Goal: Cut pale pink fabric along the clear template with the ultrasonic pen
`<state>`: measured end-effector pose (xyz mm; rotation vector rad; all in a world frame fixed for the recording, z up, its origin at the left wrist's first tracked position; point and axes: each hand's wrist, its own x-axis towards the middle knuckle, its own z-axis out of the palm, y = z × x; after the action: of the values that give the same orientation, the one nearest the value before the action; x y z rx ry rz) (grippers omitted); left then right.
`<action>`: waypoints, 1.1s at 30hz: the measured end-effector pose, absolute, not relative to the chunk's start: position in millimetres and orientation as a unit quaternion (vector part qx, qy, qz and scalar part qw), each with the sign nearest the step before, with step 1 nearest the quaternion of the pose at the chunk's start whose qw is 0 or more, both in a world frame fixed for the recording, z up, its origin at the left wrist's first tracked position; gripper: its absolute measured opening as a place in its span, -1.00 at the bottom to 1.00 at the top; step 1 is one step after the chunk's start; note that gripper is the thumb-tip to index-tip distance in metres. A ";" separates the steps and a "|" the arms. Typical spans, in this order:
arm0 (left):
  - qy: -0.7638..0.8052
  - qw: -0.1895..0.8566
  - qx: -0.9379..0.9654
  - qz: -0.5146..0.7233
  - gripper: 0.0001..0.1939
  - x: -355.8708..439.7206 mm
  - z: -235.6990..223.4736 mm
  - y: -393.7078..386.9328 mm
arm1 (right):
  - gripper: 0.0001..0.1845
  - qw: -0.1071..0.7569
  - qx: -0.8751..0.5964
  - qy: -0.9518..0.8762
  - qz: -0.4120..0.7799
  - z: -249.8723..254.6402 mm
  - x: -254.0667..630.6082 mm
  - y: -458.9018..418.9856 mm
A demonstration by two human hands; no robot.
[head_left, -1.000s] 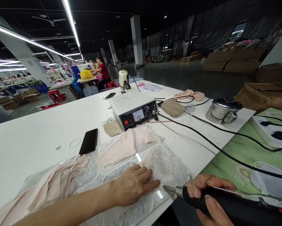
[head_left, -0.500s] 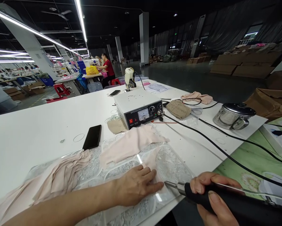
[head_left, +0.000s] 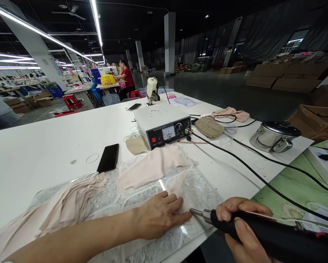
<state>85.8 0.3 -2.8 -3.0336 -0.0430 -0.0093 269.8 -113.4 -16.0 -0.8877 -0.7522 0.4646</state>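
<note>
My left hand (head_left: 159, 216) lies on a thin pale pink fabric piece (head_left: 178, 183), palm down, its fingers a little bent and the thumb stretched to the right. Beneath is a clear, scratched plastic board (head_left: 203, 188) with curved outlines. Closed around the black handle of an ultrasonic cutter (head_left: 276, 230) is my right hand (head_left: 239, 204). The metal tip points left, close by my left thumb; whether it touches the fabric I cannot tell. Another pink piece (head_left: 153, 166) rests farther up the board, and layered pink pieces (head_left: 70, 201) are heaped on its left side.
Behind the board stands a white control box (head_left: 164, 120) with a cable running right to the cutter. A black phone (head_left: 108, 157) lies on the left. A lidded metal mug (head_left: 274, 137) and brown card patterns (head_left: 209, 127) are to the right. A person in red (head_left: 127, 77) sits far off.
My right hand and the cutter have shifted slightly left, bringing the tip nearer my left thumb. My left hand holds its place on the fabric. The view has moved a little.
</note>
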 end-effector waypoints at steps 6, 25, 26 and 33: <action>-0.012 0.055 -0.998 -0.015 -0.54 83.9 -5.4 -0.2 | -0.85 0.808 -0.419 -0.362 0.199 -15.3 270.1 -111.9; -0.018 0.070 -0.997 -0.037 -0.61 83.4 -6.4 -2.1 | -0.86 0.830 -0.408 -0.330 0.186 -11.2 263.8 -97.3; -0.017 0.069 -0.997 -0.037 -0.61 83.3 -6.3 -1.8 | -0.86 0.831 -0.407 -0.330 0.188 -11.7 263.6 -96.1; -0.012 0.059 -0.998 -0.028 -0.56 82.9 -7.6 -0.4 | -0.88 0.821 -0.415 -0.344 0.187 -13.9 264.1 -91.9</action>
<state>82.9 -0.4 -7.6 -3.0221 -0.0361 -0.0838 264.1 -91.9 -13.9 -0.8836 -0.7323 0.3985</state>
